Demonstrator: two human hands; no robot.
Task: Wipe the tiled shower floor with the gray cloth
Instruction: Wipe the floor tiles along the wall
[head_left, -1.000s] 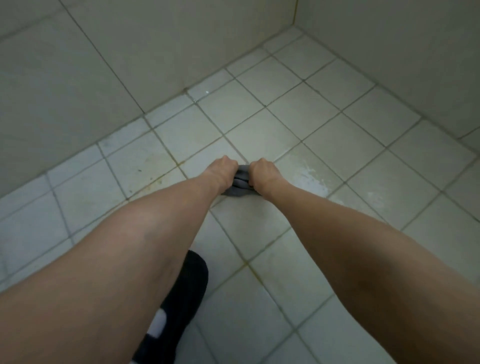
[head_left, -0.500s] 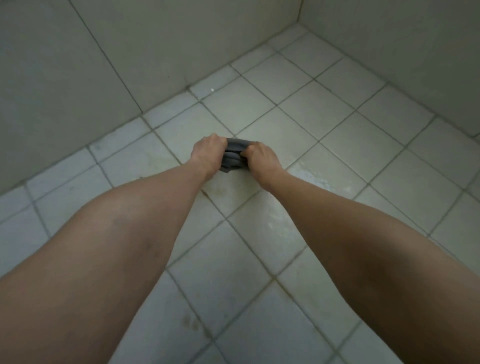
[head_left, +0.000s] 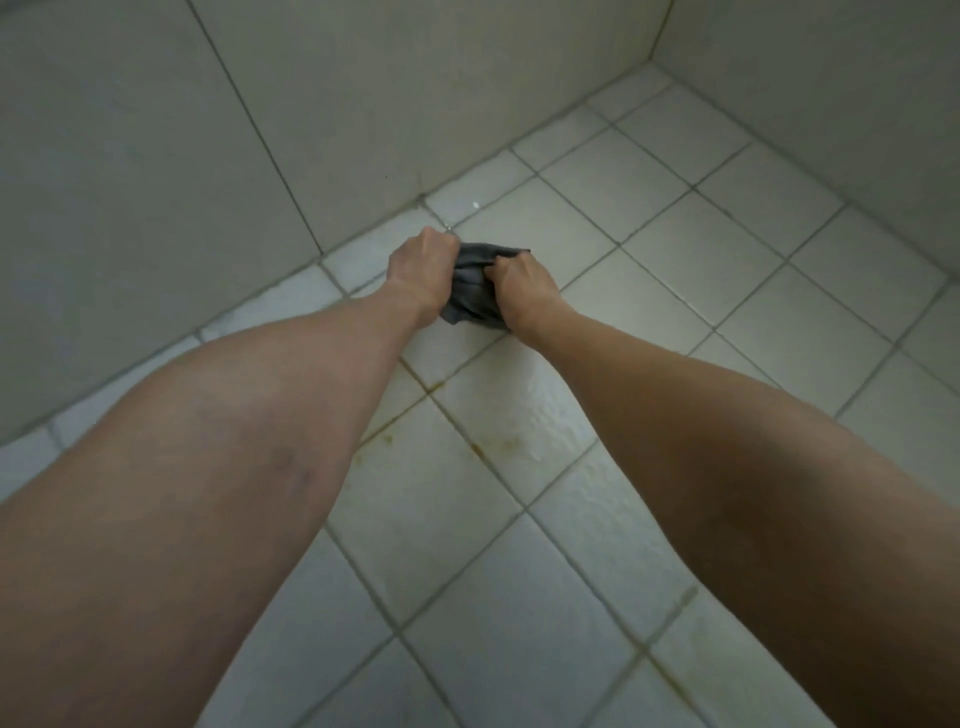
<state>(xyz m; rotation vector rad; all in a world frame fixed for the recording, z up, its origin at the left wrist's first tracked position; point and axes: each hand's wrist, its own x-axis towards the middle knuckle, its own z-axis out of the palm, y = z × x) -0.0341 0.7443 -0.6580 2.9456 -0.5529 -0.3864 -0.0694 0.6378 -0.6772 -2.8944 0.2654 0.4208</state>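
Note:
A bunched gray cloth (head_left: 474, 288) lies pressed on the tiled shower floor (head_left: 649, 312), close to the base of the left wall. My left hand (head_left: 421, 270) grips the cloth's left side with curled fingers. My right hand (head_left: 522, 291) grips its right side, the thumb pinching into the folds. Both arms are stretched forward. A wet sheen and brownish grout stains (head_left: 488, 447) mark the tiles behind the cloth, nearer to me.
A tiled wall (head_left: 208, 156) rises on the left and another wall (head_left: 831, 78) on the right; they meet at a corner (head_left: 652, 52) at the far end. Pale square floor tiles spread to the right and toward me.
Both hands have pushed the cloth forward and left across the floor, toward the base of the left wall. The black shoe seen a second ago is out of view.

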